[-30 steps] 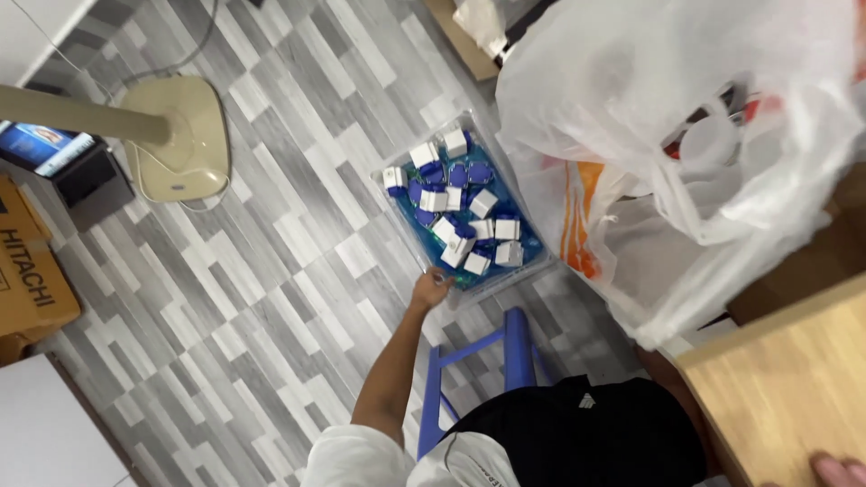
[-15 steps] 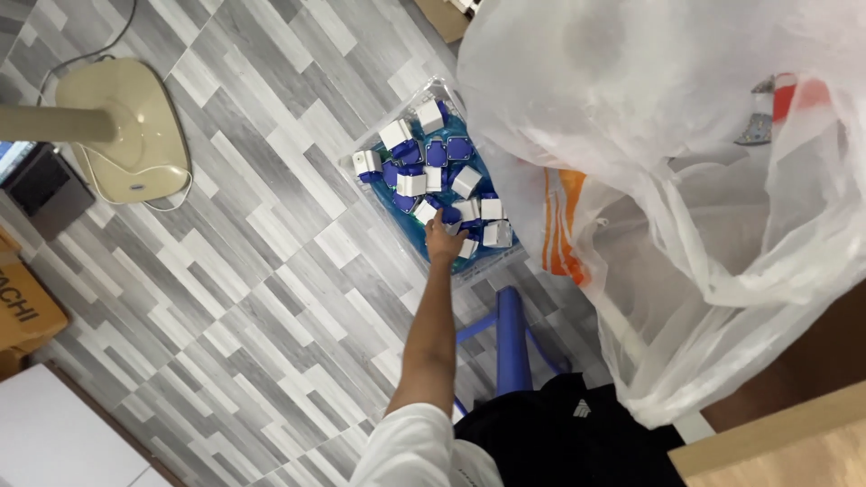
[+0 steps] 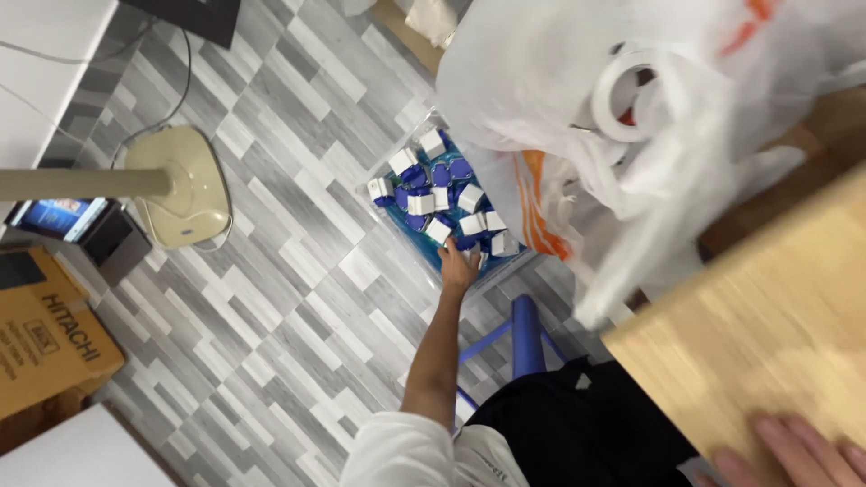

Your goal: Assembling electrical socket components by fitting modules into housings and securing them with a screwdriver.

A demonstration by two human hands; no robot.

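Observation:
On the grey patterned floor stands a clear plastic bin [image 3: 391, 221] filled with several small blue and white items [image 3: 442, 198]. My left arm, in a white sleeve, stretches down to it, and my left hand [image 3: 460, 266] lies at the bin's near end with its fingers curled over the items; whether it grips one is hidden. My right hand [image 3: 794, 451] rests flat on the near edge of a light wooden tabletop [image 3: 749, 343] at the bottom right, holding nothing.
A big white plastic bag [image 3: 541, 81] with a roll of tape [image 3: 627, 90] inside hangs right of the bin. A blue stool [image 3: 523, 338] stands under me. A beige fan base [image 3: 180, 185], a dark device [image 3: 63, 221] and a cardboard box [image 3: 45, 334] are at the left.
My left hand went from the bin's near edge in among the items. The view swung, bringing the wooden tabletop and my right hand into sight.

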